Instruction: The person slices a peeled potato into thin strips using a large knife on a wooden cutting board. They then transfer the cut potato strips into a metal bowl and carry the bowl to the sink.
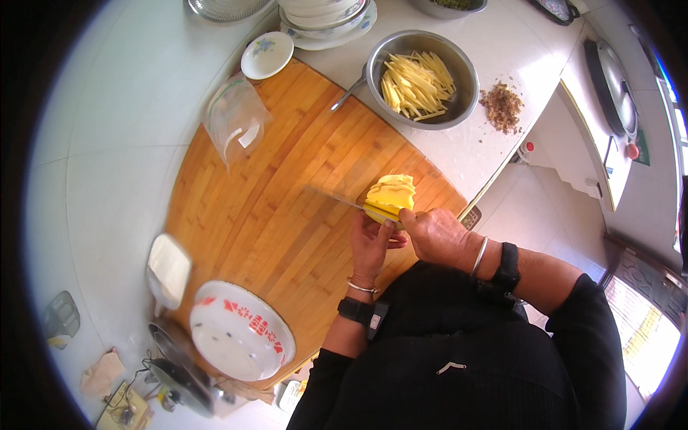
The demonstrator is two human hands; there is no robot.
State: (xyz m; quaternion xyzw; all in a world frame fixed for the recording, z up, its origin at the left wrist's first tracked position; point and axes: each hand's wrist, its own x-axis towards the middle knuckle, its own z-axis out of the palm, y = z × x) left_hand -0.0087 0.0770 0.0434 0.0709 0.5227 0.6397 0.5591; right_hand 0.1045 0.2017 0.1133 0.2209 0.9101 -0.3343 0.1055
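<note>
On the wooden cutting board (279,215) lies a yellow vegetable or root (391,192), its far part cut into thin slices. My left hand (372,242) holds its near end, with the fingers and thumb around it. My right hand (438,236) grips a knife (338,199), whose handle is hidden in the fist; the blade points left and lies at the near side of the slices, edge-on to the view. Beyond the board, a steel bowl (467,80) holds yellow strips (416,83).
A spoon or similar handle (349,92) rests beside the steel bowl. Brown scraps (502,107) lie right of it. A plastic bag (236,118) and a small dish (267,55) are at the board's far left. An enamel basin (242,330) stands near left, by a white-bladed cleaver or spatula (169,266).
</note>
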